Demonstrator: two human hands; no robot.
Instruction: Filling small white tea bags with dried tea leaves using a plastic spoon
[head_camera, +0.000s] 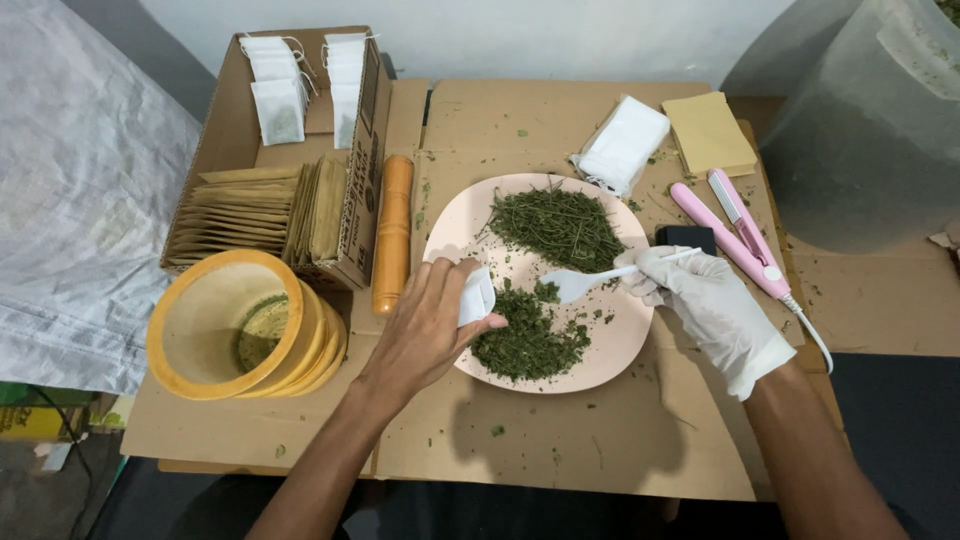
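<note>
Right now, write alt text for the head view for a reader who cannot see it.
A bare left hand holds a small white bag over a pink plate of dried green leaves, while the gloved right hand holds a white fork beside it. A yellow bowl, a box of sachets and a pink sealer lie around on cardboard.

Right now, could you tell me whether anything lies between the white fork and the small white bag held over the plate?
Nothing visible does. The fork in the gloved right hand points across bare plate toward the bag in the left hand. The dried green leaves lie just below that line.
</note>
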